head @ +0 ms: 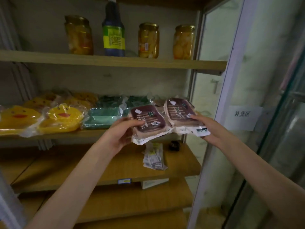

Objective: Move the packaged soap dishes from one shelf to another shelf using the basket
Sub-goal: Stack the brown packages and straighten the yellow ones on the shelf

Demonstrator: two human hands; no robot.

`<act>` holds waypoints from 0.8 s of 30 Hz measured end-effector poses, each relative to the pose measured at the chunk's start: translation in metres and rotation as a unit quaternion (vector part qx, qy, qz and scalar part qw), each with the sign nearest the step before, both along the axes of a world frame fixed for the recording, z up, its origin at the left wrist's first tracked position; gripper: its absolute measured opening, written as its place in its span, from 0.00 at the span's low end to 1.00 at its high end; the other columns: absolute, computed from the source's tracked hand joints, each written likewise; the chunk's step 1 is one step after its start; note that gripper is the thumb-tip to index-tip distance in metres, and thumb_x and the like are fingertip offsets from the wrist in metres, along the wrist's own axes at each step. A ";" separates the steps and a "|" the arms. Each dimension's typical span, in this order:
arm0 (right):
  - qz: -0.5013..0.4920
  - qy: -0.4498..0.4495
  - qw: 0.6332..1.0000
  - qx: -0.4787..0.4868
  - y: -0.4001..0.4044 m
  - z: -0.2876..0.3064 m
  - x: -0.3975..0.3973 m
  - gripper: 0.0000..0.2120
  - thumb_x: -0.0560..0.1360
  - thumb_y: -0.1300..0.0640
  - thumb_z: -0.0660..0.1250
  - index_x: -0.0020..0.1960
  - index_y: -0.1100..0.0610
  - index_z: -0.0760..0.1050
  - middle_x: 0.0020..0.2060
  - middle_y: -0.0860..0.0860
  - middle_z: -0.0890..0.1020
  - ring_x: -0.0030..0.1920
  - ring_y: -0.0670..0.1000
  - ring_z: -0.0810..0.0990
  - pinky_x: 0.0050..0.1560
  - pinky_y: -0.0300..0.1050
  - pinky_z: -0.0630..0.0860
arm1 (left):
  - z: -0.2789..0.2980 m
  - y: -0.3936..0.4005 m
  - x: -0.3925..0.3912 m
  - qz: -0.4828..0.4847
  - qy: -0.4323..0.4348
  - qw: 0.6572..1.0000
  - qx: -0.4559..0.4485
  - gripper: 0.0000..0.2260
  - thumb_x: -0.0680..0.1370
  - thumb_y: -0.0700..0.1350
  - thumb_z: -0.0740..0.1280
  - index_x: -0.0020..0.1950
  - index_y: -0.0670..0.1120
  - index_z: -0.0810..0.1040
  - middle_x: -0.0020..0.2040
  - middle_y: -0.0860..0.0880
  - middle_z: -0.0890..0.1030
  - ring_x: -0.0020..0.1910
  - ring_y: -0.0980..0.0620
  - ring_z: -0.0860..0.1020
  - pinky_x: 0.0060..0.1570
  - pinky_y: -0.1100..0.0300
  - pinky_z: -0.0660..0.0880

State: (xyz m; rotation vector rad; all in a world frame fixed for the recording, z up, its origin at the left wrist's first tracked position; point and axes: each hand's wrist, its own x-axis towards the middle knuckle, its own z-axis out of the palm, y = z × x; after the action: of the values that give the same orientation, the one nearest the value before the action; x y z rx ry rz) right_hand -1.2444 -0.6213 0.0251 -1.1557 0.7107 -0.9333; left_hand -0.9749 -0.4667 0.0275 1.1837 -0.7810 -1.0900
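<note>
**Soap dishes held in both hands at the shelf edge**

Soap dishes in clear plastic wrap sit in each hand, just in front of the right end of the middle shelf (99, 132). The left hand (121, 131) pinches the left purple soap dish pack (148, 121) by its near-left edge, thumb on top. The right hand (206, 128) grips the right purple soap dish pack (180, 113) the same way from its near-right corner. The two packs nearly touch. Further left on that shelf lie green soap dish packs (102, 116) and yellow duck-face packs (61, 117). No basket is in view, so where these packs go next cannot be told.

The risk lies in the grip: each pack hangs from one edge of slippery wrap, so a quick swing could let one slide free. The loose wrap could also snag a neighbouring pack and drag it off the shelf.
</note>
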 end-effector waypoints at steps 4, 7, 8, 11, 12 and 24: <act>-0.078 0.001 0.997 0.022 -0.035 0.018 0.001 0.14 0.75 0.59 0.74 0.58 0.64 0.79 0.46 0.61 0.87 0.41 0.57 0.87 0.36 0.47 0.83 | 0.013 -0.030 0.003 0.040 0.029 0.999 0.010 0.16 0.73 0.39 0.75 0.59 0.41 0.79 0.45 0.44 0.87 0.40 0.49 0.85 0.34 0.58 0.80; -0.095 0.010 0.995 0.013 -0.062 0.025 0.003 0.17 0.73 0.60 0.75 0.59 0.65 0.78 0.48 0.61 0.86 0.46 0.59 0.87 0.44 0.51 0.83 | 0.020 -0.053 0.001 0.065 0.009 0.998 0.008 0.16 0.73 0.39 0.75 0.59 0.40 0.79 0.41 0.44 0.87 0.34 0.50 0.85 0.28 0.61 0.78; -0.089 0.010 0.996 0.010 -0.069 0.027 0.004 0.20 0.71 0.61 0.75 0.61 0.65 0.77 0.49 0.61 0.86 0.47 0.59 0.86 0.47 0.52 0.82 | 0.021 -0.059 0.000 0.071 0.002 0.997 0.004 0.16 0.73 0.39 0.75 0.59 0.41 0.78 0.41 0.45 0.87 0.34 0.50 0.85 0.28 0.61 0.78; -0.068 0.002 0.998 0.018 -0.092 0.027 0.008 0.22 0.69 0.66 0.74 0.63 0.66 0.77 0.47 0.61 0.87 0.43 0.57 0.87 0.43 0.50 0.83 | 0.022 -0.075 -0.004 0.083 -0.025 0.996 -0.007 0.19 0.72 0.41 0.76 0.61 0.43 0.77 0.48 0.44 0.87 0.47 0.46 0.86 0.41 0.53 0.82; -0.069 -0.002 0.997 0.026 -0.101 0.026 0.009 0.17 0.72 0.68 0.71 0.60 0.64 0.77 0.44 0.60 0.87 0.40 0.56 0.87 0.38 0.48 0.83 | 0.023 -0.081 -0.006 0.084 -0.038 0.996 -0.012 0.19 0.72 0.42 0.76 0.62 0.44 0.77 0.50 0.44 0.86 0.50 0.45 0.85 0.44 0.52 0.82; -0.200 -0.055 0.974 0.089 -0.194 0.028 0.032 0.05 0.79 0.56 0.70 0.50 0.58 0.79 0.34 0.55 0.86 0.34 0.53 0.83 0.28 0.41 0.80 | 0.046 -0.146 -0.013 0.110 -0.002 0.994 -0.016 0.17 0.76 0.35 0.72 0.64 0.36 0.75 0.54 0.40 0.83 0.44 0.50 0.84 0.34 0.63 0.80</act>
State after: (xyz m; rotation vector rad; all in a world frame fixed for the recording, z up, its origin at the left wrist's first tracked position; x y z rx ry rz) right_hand -1.2119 -0.8156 0.0535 -0.8082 0.9372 -1.2319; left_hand -0.9884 -0.6125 0.0738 1.2141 -0.6524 -0.8899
